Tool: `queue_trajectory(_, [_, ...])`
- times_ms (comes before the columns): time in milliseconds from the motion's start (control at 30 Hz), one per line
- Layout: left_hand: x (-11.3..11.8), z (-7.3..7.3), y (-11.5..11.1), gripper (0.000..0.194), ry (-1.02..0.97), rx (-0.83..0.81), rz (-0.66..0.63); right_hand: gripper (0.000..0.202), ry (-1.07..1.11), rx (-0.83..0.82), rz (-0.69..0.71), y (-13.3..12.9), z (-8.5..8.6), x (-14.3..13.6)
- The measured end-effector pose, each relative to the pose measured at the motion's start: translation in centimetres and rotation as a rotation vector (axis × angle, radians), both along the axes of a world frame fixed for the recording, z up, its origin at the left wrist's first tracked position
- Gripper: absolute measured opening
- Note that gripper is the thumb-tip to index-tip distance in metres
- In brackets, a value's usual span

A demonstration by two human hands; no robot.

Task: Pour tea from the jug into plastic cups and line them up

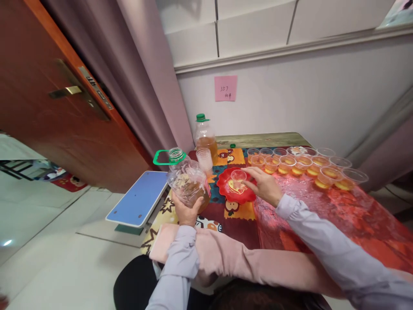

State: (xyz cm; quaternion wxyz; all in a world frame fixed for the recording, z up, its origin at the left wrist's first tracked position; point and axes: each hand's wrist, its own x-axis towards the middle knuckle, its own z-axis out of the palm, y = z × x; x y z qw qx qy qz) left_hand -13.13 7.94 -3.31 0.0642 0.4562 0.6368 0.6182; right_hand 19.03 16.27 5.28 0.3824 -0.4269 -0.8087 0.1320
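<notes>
My left hand (187, 212) is wrapped round the lower part of a large clear jug (189, 183), uncapped, with a green handle ring at its neck and amber liquid inside. The jug leans slightly. My right hand (263, 185) pinches a small clear plastic cup (238, 177) over a red scalloped plate (227, 189) with a yellow print. The cup looks empty. Behind the jug stands a stack of clear cups (204, 159), and beside it a second jug (206, 137) with a green cap, partly full of amber liquid.
Rows of clear cups with yellow liquid (303, 162) stand at the back right of the patterned tablecloth (290, 211). A green cap (232, 146) lies near the wall. At the left are a blue-topped stool (138, 198) and a brown door (64, 129). Pink cloth (258, 258) lies along the front edge.
</notes>
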Motion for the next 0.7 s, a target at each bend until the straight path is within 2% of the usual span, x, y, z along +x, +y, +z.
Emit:
queue_trajectory(100, [0.2, 0.3, -0.1, 0.13, -0.02, 0.011, -0.005, 0.037, 0.503, -0.093, -0.117, -2.9, 0.4, -2.3])
queue_trajectory(133, [0.3, 0.5, -0.1, 0.132, -0.024, 0.01, 0.0, 0.037, 0.648, -0.142, -0.12, -3.9, 0.1, -3.5])
queue_trajectory(200, [0.4, 1.1, -0.1, 0.125, -0.032, -0.004, 0.012, 0.033, 0.792, -0.244, -0.064, -5.6, -0.8, -6.0])
queue_trajectory(333, [0.5, 3.0, -0.2, 0.101, -0.079, -0.011, -0.008, 0.029, 0.804, -0.349, 0.074, -7.9, -2.8, -9.8])
queue_trajectory(433, [0.3, 5.0, -0.7, 0.09, -0.142, -0.033, -0.048, 0.024, 0.692, -0.33, 0.17, -8.7, -3.5, -10.4])
queue_trajectory(600, [0.1, 9.9, -2.5, 0.093, -0.14, -0.099, -0.18, 0.019, 0.603, -0.36, 0.21, -9.0, -3.1, -9.9])
queue_trajectory(633, [0.1, 11.1, -2.9, 0.091, -0.113, -0.113, -0.21, 0.022, 0.611, -0.397, 0.198, -9.0, -2.8, -10.0])
queue_trajectory(700, [0.1, 13.3, -3.5, 0.09, -0.025, -0.172, -0.267, 0.043, 0.636, -0.482, 0.215, -9.0, -2.1, -10.5])
